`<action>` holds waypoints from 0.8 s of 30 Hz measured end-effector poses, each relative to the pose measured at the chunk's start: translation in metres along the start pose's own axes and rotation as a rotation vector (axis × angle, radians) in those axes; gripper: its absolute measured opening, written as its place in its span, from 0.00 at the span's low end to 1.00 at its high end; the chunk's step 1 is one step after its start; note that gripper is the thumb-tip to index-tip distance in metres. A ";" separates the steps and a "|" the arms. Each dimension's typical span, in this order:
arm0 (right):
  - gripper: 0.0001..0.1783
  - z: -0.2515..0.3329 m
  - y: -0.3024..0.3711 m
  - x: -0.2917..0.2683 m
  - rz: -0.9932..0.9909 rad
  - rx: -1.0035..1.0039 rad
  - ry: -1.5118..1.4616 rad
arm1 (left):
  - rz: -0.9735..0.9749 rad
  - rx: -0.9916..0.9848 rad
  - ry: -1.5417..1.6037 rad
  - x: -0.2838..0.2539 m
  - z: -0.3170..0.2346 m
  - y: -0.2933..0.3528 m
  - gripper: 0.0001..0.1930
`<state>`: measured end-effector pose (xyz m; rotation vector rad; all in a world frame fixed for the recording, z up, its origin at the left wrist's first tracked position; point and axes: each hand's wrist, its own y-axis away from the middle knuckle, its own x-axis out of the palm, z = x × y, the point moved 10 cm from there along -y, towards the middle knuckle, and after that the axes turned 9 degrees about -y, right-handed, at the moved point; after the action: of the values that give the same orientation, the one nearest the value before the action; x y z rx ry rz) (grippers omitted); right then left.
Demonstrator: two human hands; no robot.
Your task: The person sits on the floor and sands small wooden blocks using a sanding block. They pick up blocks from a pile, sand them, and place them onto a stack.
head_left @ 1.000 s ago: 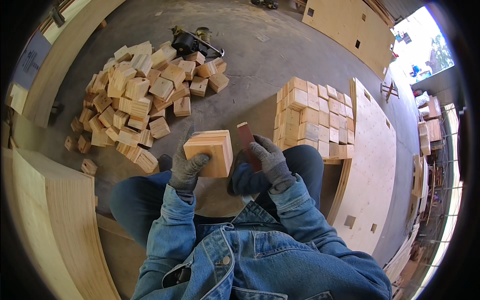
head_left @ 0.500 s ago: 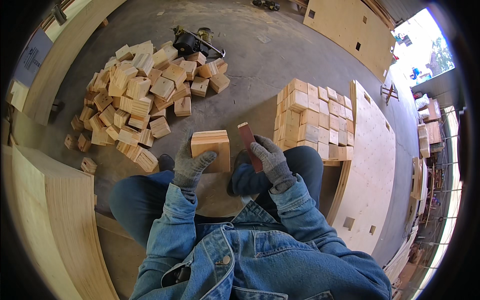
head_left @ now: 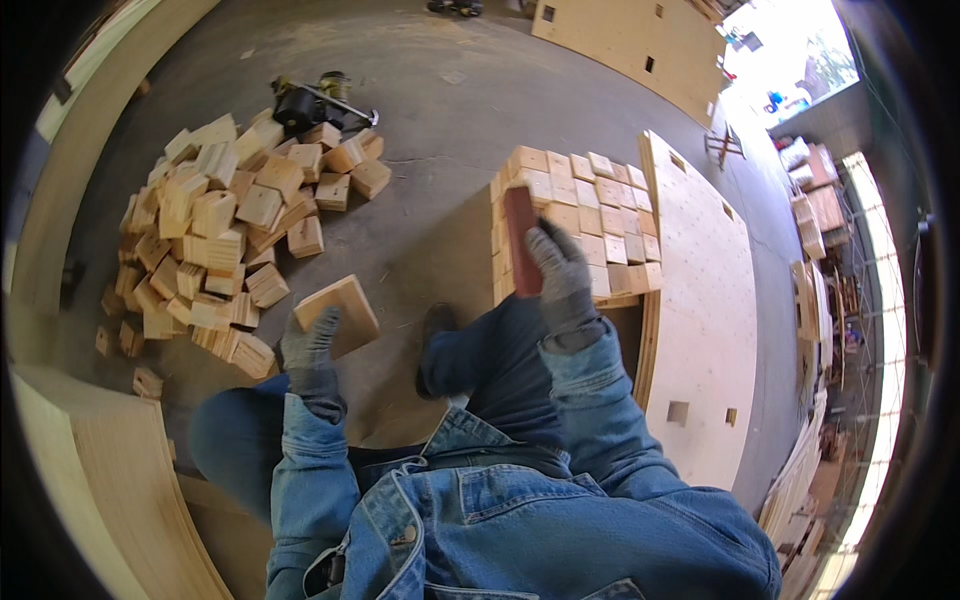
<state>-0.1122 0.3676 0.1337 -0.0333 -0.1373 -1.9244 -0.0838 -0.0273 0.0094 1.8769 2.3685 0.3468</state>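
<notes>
My left hand [head_left: 312,362], in a grey knit glove, is closed round a square wooden block [head_left: 352,312] and holds it tilted above the floor. My gloved right hand [head_left: 563,280] grips a narrow sanding block [head_left: 521,240] with a reddish-brown face, raised nearly upright. The two hands are well apart. Beyond my left hand lies a loose heap of wooden blocks [head_left: 210,245]. Behind the sanding block stands a neat stack of similar blocks [head_left: 585,215], partly hidden by it and by my right hand.
Large plywood sheets with square holes [head_left: 690,300] lie right of the stack. Thick stacked boards [head_left: 90,450] stand at near left. A black tool with a hammer [head_left: 320,105] rests behind the heap on the concrete floor [head_left: 430,120]. My bent knees are beneath my hands.
My hands have moved apart. The left hand has lowered and tilted the wooden block; the right has raised the sanding block away from it. The whole view has shifted.
</notes>
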 end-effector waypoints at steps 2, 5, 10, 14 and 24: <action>0.26 0.026 -0.019 -0.044 -0.078 -0.116 -0.036 | -0.076 -0.005 0.028 -0.008 0.010 -0.004 0.27; 0.28 0.037 -0.037 -0.124 -0.258 -0.213 0.055 | -0.103 -0.142 0.112 -0.009 0.027 -0.005 0.34; 0.36 -0.027 -0.060 -0.252 -0.493 -0.161 0.296 | -0.051 0.081 -0.245 -0.024 0.046 -0.010 0.26; 0.38 -0.101 -0.050 -0.307 -0.546 -0.097 0.628 | -0.047 0.013 -0.092 -0.030 0.067 -0.014 0.28; 0.32 -0.164 -0.064 -0.300 -0.379 0.044 1.148 | 0.084 0.311 -0.672 -0.029 0.057 0.001 0.29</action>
<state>-0.0600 0.6514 -0.0609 1.1712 0.6201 -2.0218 -0.0636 -0.0484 -0.0476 1.8166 1.9531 -0.5927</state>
